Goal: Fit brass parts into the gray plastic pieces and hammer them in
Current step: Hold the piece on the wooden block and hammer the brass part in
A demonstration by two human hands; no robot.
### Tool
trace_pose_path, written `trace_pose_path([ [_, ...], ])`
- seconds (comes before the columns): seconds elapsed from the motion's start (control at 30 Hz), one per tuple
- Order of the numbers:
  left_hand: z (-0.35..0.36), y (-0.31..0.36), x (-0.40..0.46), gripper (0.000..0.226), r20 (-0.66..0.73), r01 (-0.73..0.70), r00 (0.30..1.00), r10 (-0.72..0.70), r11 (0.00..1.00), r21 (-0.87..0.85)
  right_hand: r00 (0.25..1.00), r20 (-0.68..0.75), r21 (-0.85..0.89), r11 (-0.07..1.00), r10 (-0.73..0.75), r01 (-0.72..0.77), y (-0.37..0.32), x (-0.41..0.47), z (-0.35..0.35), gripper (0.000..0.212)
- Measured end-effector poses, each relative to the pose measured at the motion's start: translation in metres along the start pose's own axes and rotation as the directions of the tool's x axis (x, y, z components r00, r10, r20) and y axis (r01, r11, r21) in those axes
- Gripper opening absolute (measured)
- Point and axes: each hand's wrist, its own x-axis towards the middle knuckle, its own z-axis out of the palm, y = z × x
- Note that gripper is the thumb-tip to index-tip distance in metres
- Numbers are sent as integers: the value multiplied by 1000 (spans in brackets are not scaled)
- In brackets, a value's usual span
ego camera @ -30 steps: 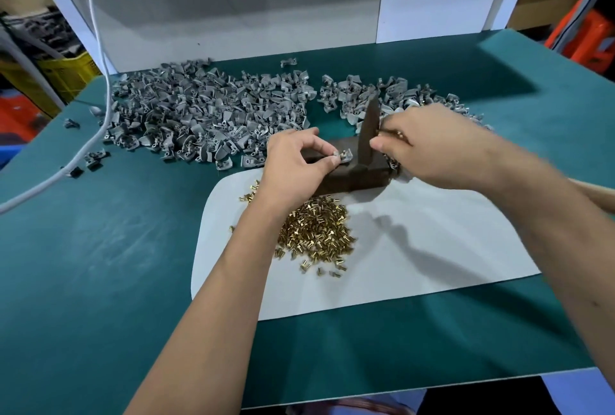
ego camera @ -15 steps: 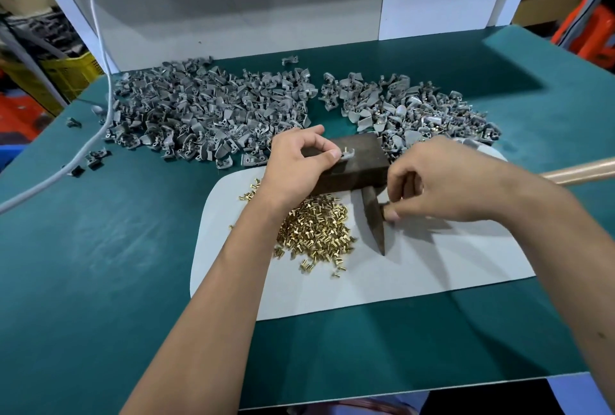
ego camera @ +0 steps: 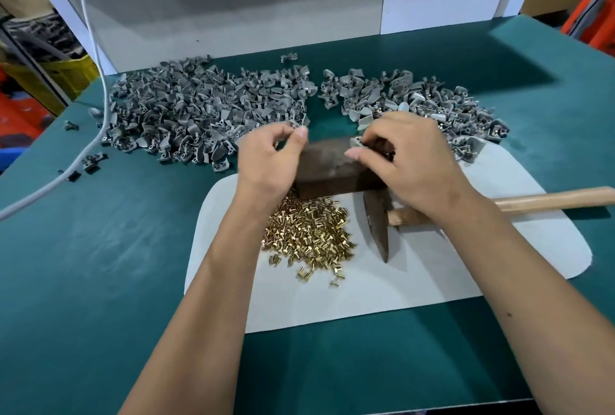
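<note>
A dark brown block (ego camera: 327, 165) stands at the far edge of a white mat (ego camera: 416, 274). My right hand (ego camera: 409, 161) pinches a gray plastic piece (ego camera: 354, 141) at the block's top right. My left hand (ego camera: 266, 158) is at the block's left end, fingers pinching another small gray piece (ego camera: 297, 127) at the edge of the left gray pile (ego camera: 199, 108). A heap of brass parts (ego camera: 309, 234) lies on the mat in front of the block. The hammer (ego camera: 377, 224) lies on the mat, its wooden handle (ego camera: 552, 198) pointing right under my right wrist.
A second pile of gray pieces (ego camera: 432, 98), some with brass showing, lies at the back right. A white cable (ego camera: 100, 115) runs down the left side of the green table (ego camera: 100, 264). A white back panel (ego camera: 233, 15) closes off the far edge. Several stray gray pieces (ego camera: 90, 161) lie at the left.
My right hand has let go of the hammer, which now lies on the mat, and has moved up to the gray piece on the block. My left hand shifted back to the left pile.
</note>
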Motion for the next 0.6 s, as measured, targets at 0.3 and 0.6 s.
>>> trace_pose_path([
  [0.3, -31, -39, 8, 11, -151, 123, 986, -76, 936, 331, 868, -273, -37, 897, 414, -440, 14, -2, -3, 48],
  [0.6, -39, -40, 10, 19, -61, 150, 988, -138, 954, 258, 997, -74, 86, 996, -31, 37, -30, -10, 6, 28],
])
